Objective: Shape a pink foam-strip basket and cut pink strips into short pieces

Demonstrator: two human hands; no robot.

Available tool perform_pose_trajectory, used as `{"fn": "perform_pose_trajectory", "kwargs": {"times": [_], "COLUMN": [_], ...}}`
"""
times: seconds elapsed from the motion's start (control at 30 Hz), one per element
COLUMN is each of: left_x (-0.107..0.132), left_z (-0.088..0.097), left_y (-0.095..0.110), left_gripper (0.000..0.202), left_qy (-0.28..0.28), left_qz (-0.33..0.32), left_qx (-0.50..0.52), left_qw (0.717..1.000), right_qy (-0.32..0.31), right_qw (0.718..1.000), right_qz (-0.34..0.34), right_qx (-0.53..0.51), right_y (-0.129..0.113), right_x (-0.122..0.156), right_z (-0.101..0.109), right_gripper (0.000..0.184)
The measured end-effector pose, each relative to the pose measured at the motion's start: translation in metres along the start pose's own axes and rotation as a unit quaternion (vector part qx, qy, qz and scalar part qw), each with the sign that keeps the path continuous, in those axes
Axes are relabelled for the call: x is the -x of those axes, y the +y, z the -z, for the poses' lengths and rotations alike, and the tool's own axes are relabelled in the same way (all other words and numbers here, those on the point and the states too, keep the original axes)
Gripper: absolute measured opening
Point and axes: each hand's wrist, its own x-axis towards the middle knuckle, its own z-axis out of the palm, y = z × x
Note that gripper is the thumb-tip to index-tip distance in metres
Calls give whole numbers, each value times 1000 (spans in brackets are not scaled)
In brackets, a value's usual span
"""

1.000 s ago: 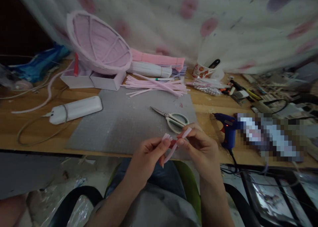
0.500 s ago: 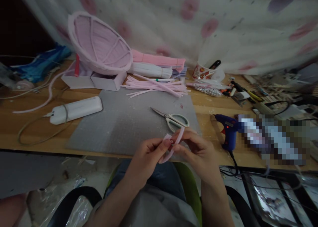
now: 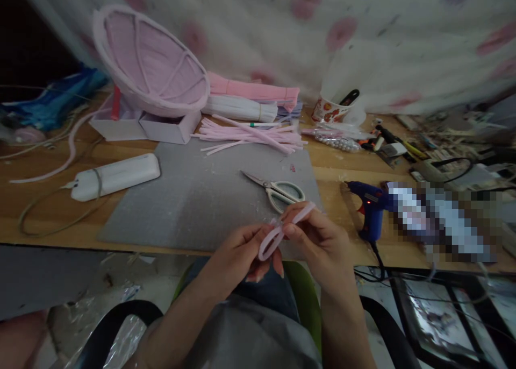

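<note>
A pale pink pipe cleaner [image 3: 269, 249], bent into a small loop with its ends crossing, is held between both hands above the near edge of the grey mat. My left hand [image 3: 238, 253] pinches it near the crossing, with its lower fingers spread beneath the loop. My right hand [image 3: 322, 242] grips the crossing between thumb and fingers, and one end sticks out up and to the right. Just beyond my hands lie scissors [image 3: 278, 190] with pale green handles, blades pointing to the upper left. More pale pink pipe cleaners [image 3: 250, 135] rest in a loose pile at the mat's far edge.
A blue glue gun [image 3: 371, 205] stands right of the grey mat [image 3: 193, 197]. At left are a white power strip [image 3: 121, 175] and a pink basket-like bowl [image 3: 157, 62] on small boxes. A paper cup [image 3: 328, 110] and cluttered tools occupy the back right.
The pipe cleaner has turned into a closed loop facing me, its free end now leaning further right. My left lower fingers have extended below it. The view has shifted slightly.
</note>
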Motion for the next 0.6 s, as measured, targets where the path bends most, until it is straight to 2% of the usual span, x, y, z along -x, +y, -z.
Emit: {"fn": "perform_pose_trajectory", "kwargs": {"times": [0.1,0.17,0.3,0.37,0.5,0.57,0.6], "left_x": [3,5,11,13,16,19,20], "left_z": [0,2,5,6,11,14,15], "left_y": [0,1,10,13,10,5,3], "left_gripper": [45,48,22,17,36,42,38], "left_qy": [-32,-41,-64,-79,-89,-78,-65], "left_qz": [14,8,-16,-10,0,-12,-22], "left_qx": [21,1,-105,-118,-36,14,25], "left_qw": [999,999,992,990,995,997,997], "right_qy": [1,12,30,5,-56,-37,-20], "right_qw": [1000,999,997,997,996,996,997], "right_qz": [-20,-24,-16,-5,0,-1,-4], "right_qx": [5,28,71,71,74,77,74], "right_y": [3,5,4,2,0,0,1], "right_x": [-1,-1,3,6,11,13,14], "right_z": [0,0,1,2,3,3,2], "right_gripper": [12,13,13,9,5,5,5]}}
